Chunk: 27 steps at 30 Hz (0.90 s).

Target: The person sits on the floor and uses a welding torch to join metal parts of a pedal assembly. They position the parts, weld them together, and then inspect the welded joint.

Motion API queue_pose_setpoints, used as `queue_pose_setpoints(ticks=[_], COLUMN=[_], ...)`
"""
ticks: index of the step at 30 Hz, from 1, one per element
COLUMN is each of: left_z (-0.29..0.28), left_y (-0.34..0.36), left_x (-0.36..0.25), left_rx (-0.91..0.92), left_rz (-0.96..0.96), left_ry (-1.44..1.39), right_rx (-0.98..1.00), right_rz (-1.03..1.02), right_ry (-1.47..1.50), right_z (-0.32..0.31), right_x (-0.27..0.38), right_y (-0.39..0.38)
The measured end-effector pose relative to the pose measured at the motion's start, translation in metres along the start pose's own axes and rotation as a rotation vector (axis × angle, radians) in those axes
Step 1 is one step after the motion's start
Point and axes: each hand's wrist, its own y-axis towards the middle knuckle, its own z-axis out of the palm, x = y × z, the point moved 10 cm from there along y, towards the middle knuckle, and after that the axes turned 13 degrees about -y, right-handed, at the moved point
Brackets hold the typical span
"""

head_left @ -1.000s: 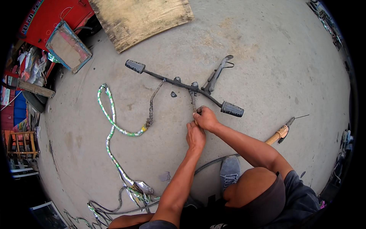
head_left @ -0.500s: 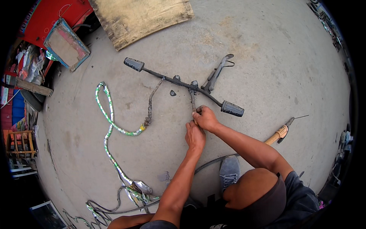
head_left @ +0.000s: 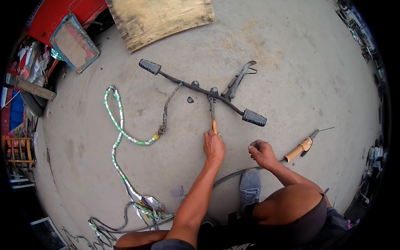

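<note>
A dark motorcycle footrest bar [head_left: 200, 89] with a rubber peg at each end lies on the concrete. My left hand [head_left: 214, 146] is closed round the lower end of a slim bar [head_left: 213, 109], orange-brown just above my fingers, which meets the footrest bar near its middle. To the right, my right hand [head_left: 262, 153] hovers apart from the bar with curled fingers; their inside is hidden. Nearest to it is a welding electrode holder [head_left: 301, 150] with a tan handle and a thin rod in its jaws. A side stand [head_left: 237, 84] adjoins the footrest bar.
A foil-wrapped cable [head_left: 120, 108] loops on the left, ending in a dark, crusted rod [head_left: 166, 110] touching the footrest bar. Black cable [head_left: 233, 174] runs by my shoe [head_left: 250, 186]. Plywood [head_left: 162, 21] and a blue-edged frame [head_left: 75, 43] lie farther off.
My right hand has left the slim bar and moved right, toward the electrode holder, uncovering the orange-brown part. My left hand keeps its hold. The view has shifted slightly.
</note>
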Motion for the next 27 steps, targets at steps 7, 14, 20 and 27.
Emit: queue_pose_setpoints(ticks=[7,14,20,27], left_z=[-0.004,0.001,-0.002,0.000], left_y=[0.000,0.000,0.001,0.003], left_x=[0.002,0.002,0.004,0.002], left_rx=[0.035,0.018,-0.012,-0.012], left_rz=[-0.039,-0.020,-0.017,0.002], left_ry=[0.008,0.000,-0.004,-0.021], right_rx=[-0.205,-0.305,-0.399,-0.550], right_rz=[0.553,0.629,0.717,0.641], right_ry=[0.247,0.396,0.502,0.549], right_z=[-0.056,-0.056,-0.043,-0.030], right_x=[-0.144,-0.161,-0.164,-0.194], right_y=[-0.088,-0.083,-0.089,-0.084])
